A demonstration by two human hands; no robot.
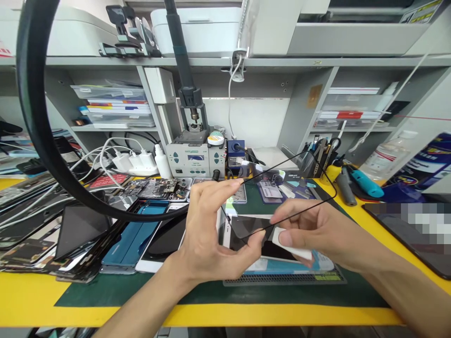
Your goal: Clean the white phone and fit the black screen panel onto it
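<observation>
My left hand (207, 234) grips a clear glass panel with a thin black border (278, 196), thumb and fingers on its left edges. The panel is tilted in the air above the bench. In my right hand (317, 230), a folded white wipe (294, 246) is pinched under the thumb. Its fingertips are at the panel's near edge; whether the wipe touches the glass I cannot tell. Below both hands a white-framed phone with a dark screen (227, 232) rests on a blue-and-white item over a dark perforated plate (285, 278), partly hidden by my fingers.
A green mat (197, 296) covers the yellow bench. Phones and screen parts (35, 234) pile up left, beside a blue phone back (141, 230). A hot-air station (197, 159) stands behind; its black hose (31, 112) loops across the left. Bottles (391, 152) and tools stand right.
</observation>
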